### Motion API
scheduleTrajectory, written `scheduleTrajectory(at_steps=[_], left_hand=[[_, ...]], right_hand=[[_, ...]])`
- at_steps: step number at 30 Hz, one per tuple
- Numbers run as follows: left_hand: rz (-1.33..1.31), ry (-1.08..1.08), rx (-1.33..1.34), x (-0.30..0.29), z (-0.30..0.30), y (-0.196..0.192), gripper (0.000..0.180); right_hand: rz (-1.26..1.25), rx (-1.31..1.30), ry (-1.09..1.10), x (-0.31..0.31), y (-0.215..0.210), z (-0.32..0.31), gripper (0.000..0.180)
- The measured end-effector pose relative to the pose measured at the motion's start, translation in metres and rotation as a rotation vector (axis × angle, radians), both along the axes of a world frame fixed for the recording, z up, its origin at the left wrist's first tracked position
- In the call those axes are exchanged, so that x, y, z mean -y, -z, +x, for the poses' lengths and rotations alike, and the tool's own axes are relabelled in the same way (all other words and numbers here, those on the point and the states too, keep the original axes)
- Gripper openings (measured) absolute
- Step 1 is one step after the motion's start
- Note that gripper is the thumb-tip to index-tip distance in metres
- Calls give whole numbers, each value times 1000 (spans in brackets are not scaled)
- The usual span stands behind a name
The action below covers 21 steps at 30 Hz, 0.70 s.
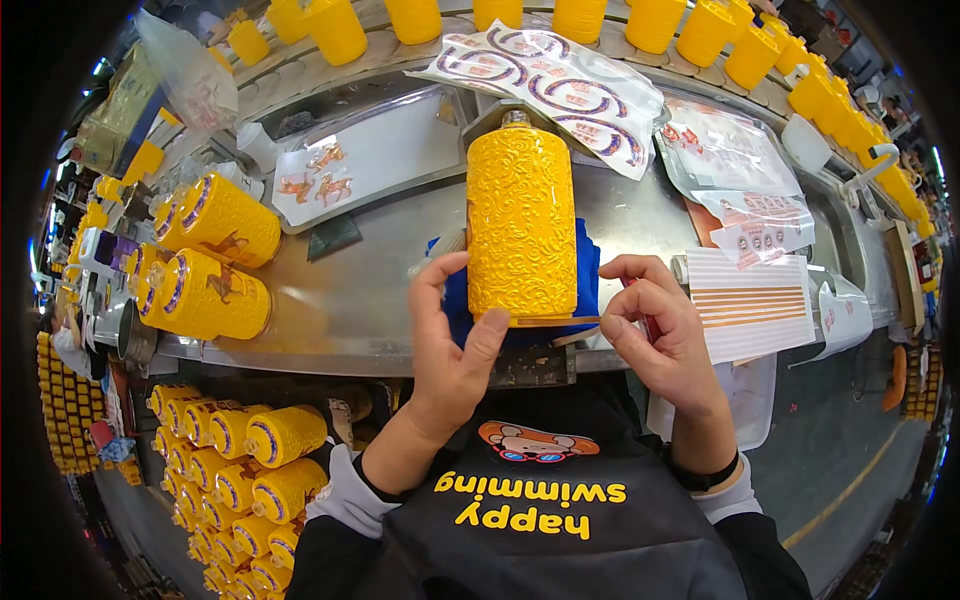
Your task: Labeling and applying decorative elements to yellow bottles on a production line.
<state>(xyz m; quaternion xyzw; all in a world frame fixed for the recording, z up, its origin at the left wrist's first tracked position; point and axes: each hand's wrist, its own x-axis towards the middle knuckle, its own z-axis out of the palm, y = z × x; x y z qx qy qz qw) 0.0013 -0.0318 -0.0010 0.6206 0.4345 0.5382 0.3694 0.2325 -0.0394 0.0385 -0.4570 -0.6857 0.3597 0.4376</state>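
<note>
A yellow embossed bottle (pixel 520 215) lies in front of me on a blue cloth (pixel 588 262), its neck pointing away. Against its lower left side rests my left hand (pixel 445 345), closed about that edge, with the thumb at the base. A thin gold-brown strip (pixel 560 321) runs along the base and sticks out to the right. My right hand (pixel 668 335) has thumb and forefinger closed at the strip's free end. To the right, a white sheet (pixel 740 345) carries several matching strips (pixel 755 307).
Decorated yellow bottles (pixel 225 295) lie at the left, and more bottles (pixel 290 437) stand stacked at the lower left. Sticker sheets (pixel 545 85) lie behind the bottle, a horse-sticker sheet (pixel 375 155) left of it. Yellow bottles (pixel 335 30) line the conveyor (pixel 375 68).
</note>
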Motion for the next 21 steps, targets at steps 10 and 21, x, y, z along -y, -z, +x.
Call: scheduleTrajectory(at_steps=[10, 21], left_hand=[[699, -39, -495, 9, -11, -11, 24], [315, -75, -170, 2, 6, -5, 33]], right_hand=[[-216, -81, -96, -1, -7, 4, 8], [-253, -188, -123, -3, 2, 7, 10]])
